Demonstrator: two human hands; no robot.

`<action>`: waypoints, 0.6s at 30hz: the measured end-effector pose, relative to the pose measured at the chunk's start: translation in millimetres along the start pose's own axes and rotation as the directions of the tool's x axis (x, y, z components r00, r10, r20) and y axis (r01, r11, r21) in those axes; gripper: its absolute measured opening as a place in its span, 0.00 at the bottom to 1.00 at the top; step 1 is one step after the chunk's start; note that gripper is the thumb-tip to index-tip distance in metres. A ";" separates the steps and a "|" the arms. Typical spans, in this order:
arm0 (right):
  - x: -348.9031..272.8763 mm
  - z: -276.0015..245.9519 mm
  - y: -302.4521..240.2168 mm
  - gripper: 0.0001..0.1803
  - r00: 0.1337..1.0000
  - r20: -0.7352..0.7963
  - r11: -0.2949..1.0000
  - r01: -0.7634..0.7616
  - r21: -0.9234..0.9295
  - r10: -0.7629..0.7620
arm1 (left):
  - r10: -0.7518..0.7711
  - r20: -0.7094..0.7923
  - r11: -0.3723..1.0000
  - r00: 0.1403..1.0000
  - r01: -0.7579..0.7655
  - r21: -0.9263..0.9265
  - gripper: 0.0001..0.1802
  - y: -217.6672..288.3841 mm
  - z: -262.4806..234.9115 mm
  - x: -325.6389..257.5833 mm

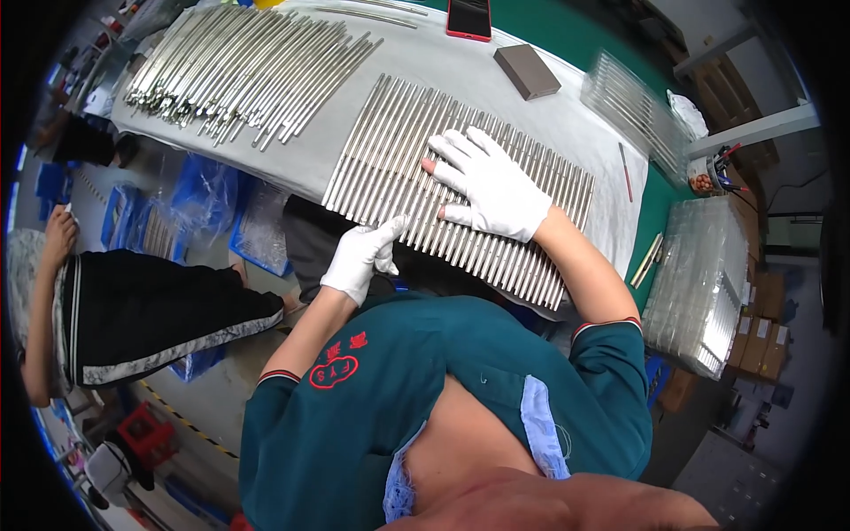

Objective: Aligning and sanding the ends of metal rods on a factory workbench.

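A row of shiny metal rods (372, 159) lies side by side on the white-covered table, slanting, with the near ends at the table's front edge. My right hand (491, 186), in a white glove with bare tips on some fingers, lies flat across the middle of the row, fingers spread. At the row's near left edge is my left hand (356, 257), also gloved. Its fingers are curled and its fingertips touch the rod ends; whatever they grip, if anything, is hidden. Farther left, a looser heap of similar rods (239, 66) covers the table.
Beyond the row sit a dark brown box (527, 71) and a red-edged phone (468, 19). To the right are a clear plastic tray (633, 102), a thin pen-like stick (626, 172), a pen cup (706, 174) and stacked clear trays (691, 274). Another person (150, 310) is at the left.
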State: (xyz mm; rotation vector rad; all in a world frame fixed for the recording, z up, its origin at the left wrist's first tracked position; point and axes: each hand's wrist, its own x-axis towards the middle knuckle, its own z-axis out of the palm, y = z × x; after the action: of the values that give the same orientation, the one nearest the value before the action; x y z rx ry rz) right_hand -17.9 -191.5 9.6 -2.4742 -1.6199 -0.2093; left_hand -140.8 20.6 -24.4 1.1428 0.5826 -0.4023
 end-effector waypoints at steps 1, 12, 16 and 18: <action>0.0 0.0 -0.5 0.35 1.000 -0.002 1.000 0.001 0.003 -0.001 | 0.001 -0.002 1.000 1.000 -0.001 0.000 0.20 -0.3 -1.7 -1.7; 0.7 -0.5 -0.1 0.32 1.000 0.001 1.000 0.018 0.003 -0.018 | 0.070 -0.090 0.988 0.993 -0.056 0.146 0.15 0.4 -5.8 -2.3; 0.4 1.0 1.2 0.32 1.000 -0.013 1.000 0.023 -0.004 -0.023 | 0.092 -0.064 0.993 0.994 -0.088 0.075 0.16 3.5 -3.7 -1.8; 1.0 0.1 0.7 0.32 1.000 -0.015 1.000 0.027 -0.005 -0.027 | 0.034 -0.006 0.999 0.999 -0.034 0.032 0.16 1.1 -9.3 -0.9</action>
State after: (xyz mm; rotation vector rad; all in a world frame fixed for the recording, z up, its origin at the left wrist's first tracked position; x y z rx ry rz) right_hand -16.9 -190.9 9.7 -2.4499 -1.6490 -0.2351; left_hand -143.0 29.6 -25.8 1.1839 0.5633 -0.3802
